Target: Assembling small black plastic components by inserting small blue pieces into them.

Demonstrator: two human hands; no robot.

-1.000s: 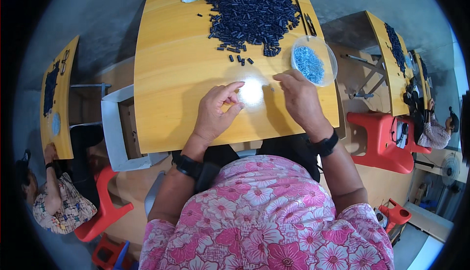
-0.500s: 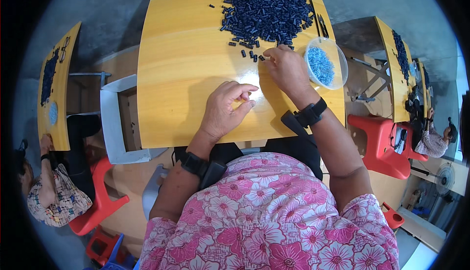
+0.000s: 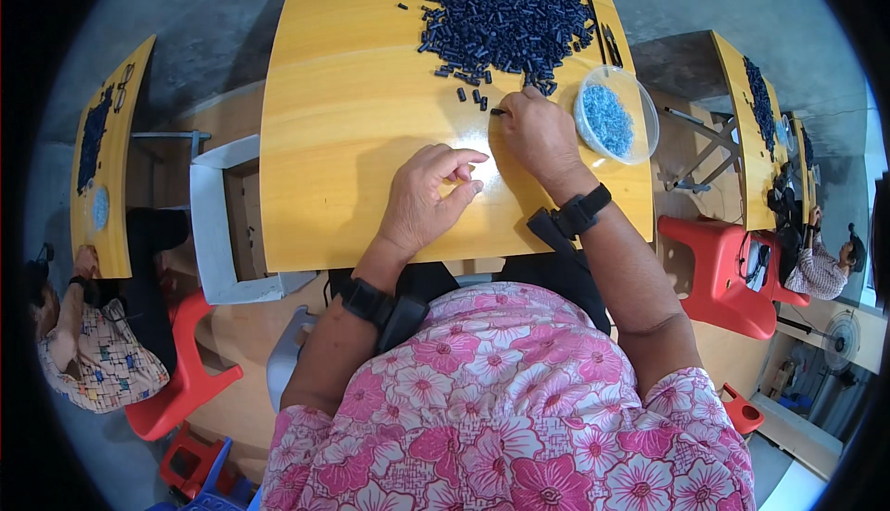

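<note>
"Where's the right hand (image 3: 542, 135)?"
"Over the bench (image 3: 343, 94), fingers at a small black piece (image 3: 497, 111) (I can't tell whether they're clamped on it). That piece lies just on the near side of the pile of black pieces (image 3: 505, 24)."
"And the left hand (image 3: 420, 198)?"
"Nearer the body, thumb and forefinger apart."
"What's right of them?"
"A clear tub (image 3: 644, 114) holding light-blue bits (image 3: 607, 121)."

Black cylinder (image 3: 498, 111) at right hand (image 3: 542, 134)
</note>
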